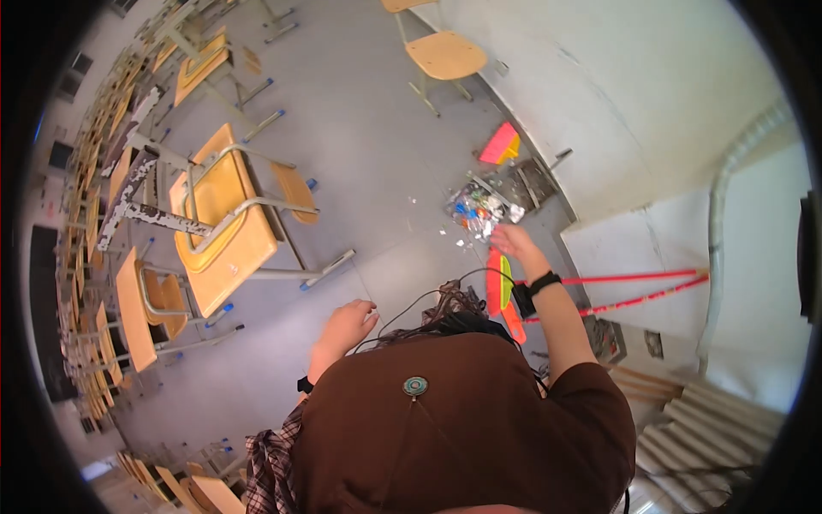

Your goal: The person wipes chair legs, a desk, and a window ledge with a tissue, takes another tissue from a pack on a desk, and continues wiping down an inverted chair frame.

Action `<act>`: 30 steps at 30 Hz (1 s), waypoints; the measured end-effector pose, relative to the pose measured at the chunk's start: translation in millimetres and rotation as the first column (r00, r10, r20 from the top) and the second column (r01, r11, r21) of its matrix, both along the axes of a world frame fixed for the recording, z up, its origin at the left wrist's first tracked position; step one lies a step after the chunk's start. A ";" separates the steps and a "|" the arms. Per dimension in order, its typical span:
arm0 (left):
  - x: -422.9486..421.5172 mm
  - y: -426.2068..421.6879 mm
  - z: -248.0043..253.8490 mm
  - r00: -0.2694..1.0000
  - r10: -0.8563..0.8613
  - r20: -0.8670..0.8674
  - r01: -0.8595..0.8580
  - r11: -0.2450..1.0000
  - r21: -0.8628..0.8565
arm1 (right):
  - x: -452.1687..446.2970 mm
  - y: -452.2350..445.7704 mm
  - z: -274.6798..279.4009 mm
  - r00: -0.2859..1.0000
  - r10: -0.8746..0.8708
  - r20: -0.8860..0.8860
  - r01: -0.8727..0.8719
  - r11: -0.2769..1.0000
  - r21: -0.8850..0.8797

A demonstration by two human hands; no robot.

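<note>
My right hand (515,243) reaches out over the floor at the near edge of a heap of mixed litter (481,210), its fingers loosely extended. Whether the fingertips touch the litter, I cannot tell. The heap has clear plastic, white scraps and blue and orange bits. Just below that hand are a red broom head (493,283) and a yellow-green one (506,281). My left hand (345,325) hangs at my left side above the floor, with its fingers slightly bent and apart, and nothing visible in it.
A pink and yellow broom head (500,144) lies beyond the litter, near the wall. Red handles (638,278) lean to the right. Wooden desks (227,270) with chairs stacked on them fill the left side. One chair (445,56) stands ahead by the wall.
</note>
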State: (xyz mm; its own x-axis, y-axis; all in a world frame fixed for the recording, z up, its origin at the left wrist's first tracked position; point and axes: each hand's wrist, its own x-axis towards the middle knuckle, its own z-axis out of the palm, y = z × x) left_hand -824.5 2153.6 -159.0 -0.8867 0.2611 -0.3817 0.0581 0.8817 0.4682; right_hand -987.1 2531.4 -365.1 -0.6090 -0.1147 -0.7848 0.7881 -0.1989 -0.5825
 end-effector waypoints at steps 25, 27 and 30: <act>-331.0 -182.2 -36.5 0.957 0.251 -0.144 -0.252 0.968 0.014 | -316.0 -153.7 -22.5 0.879 0.472 0.070 -0.477 0.859 0.188; -369.6 -199.8 -40.3 0.961 0.254 -0.111 -0.264 0.961 -0.086 | -348.0 -149.8 -42.5 0.846 0.526 0.087 -0.533 0.834 0.142; -418.7 -207.8 -58.6 0.964 0.266 -0.016 -0.266 0.952 -0.154 | -394.3 -162.9 -27.4 0.912 0.387 0.135 -0.403 0.907 0.119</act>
State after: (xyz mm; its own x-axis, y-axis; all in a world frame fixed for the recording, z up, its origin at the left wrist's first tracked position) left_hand -1243.2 1945.9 -217.6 -0.9140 -0.0460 -0.4031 -0.1903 0.9261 0.3259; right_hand -1381.3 2368.5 -392.5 -0.4495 -0.2119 -0.8678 0.8433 0.2197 -0.4905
